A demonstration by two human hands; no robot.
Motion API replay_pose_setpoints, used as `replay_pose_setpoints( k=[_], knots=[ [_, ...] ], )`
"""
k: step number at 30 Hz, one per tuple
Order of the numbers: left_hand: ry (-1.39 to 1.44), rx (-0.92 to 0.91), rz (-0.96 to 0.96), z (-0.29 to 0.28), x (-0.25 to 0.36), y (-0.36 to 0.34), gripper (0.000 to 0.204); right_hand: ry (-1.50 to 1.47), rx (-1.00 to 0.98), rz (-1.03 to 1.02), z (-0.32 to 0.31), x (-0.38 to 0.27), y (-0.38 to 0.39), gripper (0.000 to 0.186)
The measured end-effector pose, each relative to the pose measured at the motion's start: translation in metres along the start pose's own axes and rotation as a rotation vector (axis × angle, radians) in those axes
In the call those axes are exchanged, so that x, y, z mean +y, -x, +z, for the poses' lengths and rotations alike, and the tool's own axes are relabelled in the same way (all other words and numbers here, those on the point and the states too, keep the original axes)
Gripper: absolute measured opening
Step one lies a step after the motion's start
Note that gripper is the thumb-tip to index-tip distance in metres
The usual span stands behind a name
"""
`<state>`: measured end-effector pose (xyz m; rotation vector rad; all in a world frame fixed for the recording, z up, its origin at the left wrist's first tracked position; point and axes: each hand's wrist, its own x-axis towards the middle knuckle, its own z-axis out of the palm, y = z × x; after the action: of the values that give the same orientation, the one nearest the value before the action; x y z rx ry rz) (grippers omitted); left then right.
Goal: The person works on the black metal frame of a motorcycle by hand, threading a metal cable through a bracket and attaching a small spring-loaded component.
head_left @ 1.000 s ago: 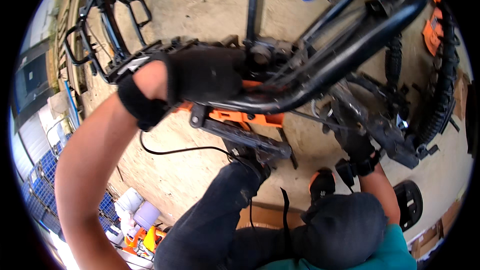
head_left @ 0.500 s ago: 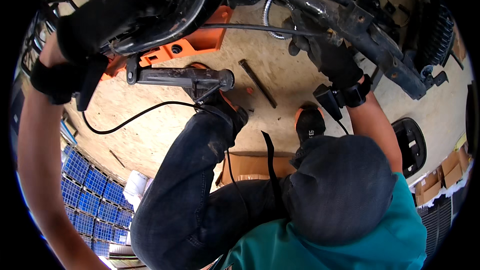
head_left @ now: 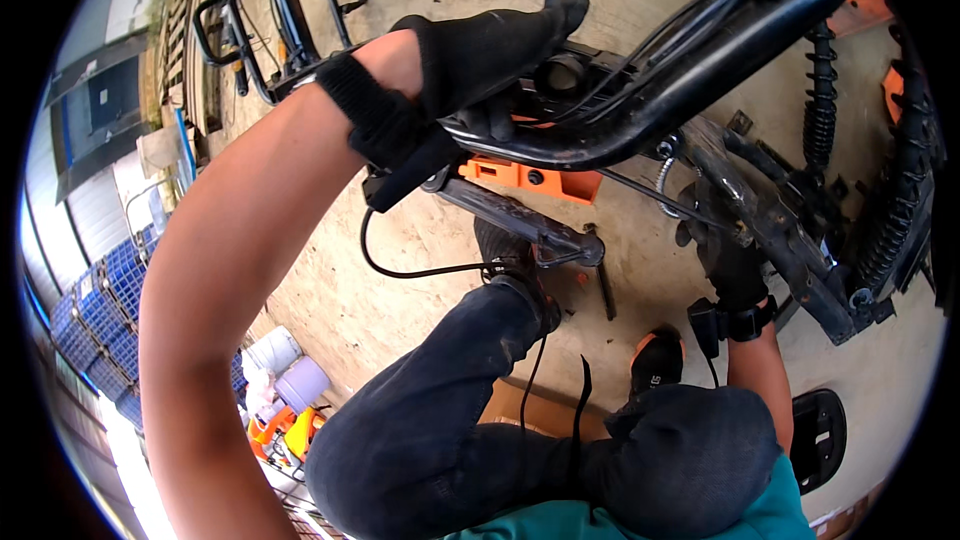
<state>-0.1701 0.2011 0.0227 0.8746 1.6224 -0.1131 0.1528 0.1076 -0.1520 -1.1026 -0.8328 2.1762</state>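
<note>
My left hand (head_left: 480, 60), in a black glove, lies over the black tubular frame (head_left: 680, 100) at upper centre, fingertips curled around it beside some cables. An orange plastic part (head_left: 515, 175) sits under the frame, with a dark metal arm (head_left: 510, 220) hanging below. My right hand (head_left: 725, 255), also gloved, is at the lower metal bar (head_left: 755, 210) on the right, fingers bent round it and partly hidden, near a thin rod and a silver braided hose (head_left: 666, 185). A loose dark rod (head_left: 605, 285) lies on the floor.
Coil-spring shocks (head_left: 820, 90) and another black frame (head_left: 280, 10) flank the work. Wooden pallets (head_left: 200, 40), blue caged containers (head_left: 100, 320) and buckets (head_left: 300, 380) stand left. A black plastic part (head_left: 815, 435) is at lower right, cardboard (head_left: 515, 400) below my legs.
Since half a second ago the view has shifted, so the frame sits lower and farther right in it. My left hand's position on the frame has altered slightly; my right hand stays at the bar.
</note>
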Motion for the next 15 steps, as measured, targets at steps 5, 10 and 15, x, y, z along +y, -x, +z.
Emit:
replay_pose_setpoints(
  k=[5, 10, 15],
  knots=[
    [0.258, -0.038, -0.041, -0.008, -0.007, 0.007, 0.079, 0.208, -0.103, -0.107, -0.006, 0.009, 0.001, 0.043],
    [0.614, 0.065, -0.078, 0.008, 0.002, 0.013, 0.09, 0.318, -0.111, -0.163, -0.017, 0.01, 0.003, 0.049],
    [1.008, -0.003, -0.061, 0.007, -0.031, 0.006, 0.072, -0.065, -0.058, -0.005, -0.01, 0.009, 0.002, 0.043]
  ],
)
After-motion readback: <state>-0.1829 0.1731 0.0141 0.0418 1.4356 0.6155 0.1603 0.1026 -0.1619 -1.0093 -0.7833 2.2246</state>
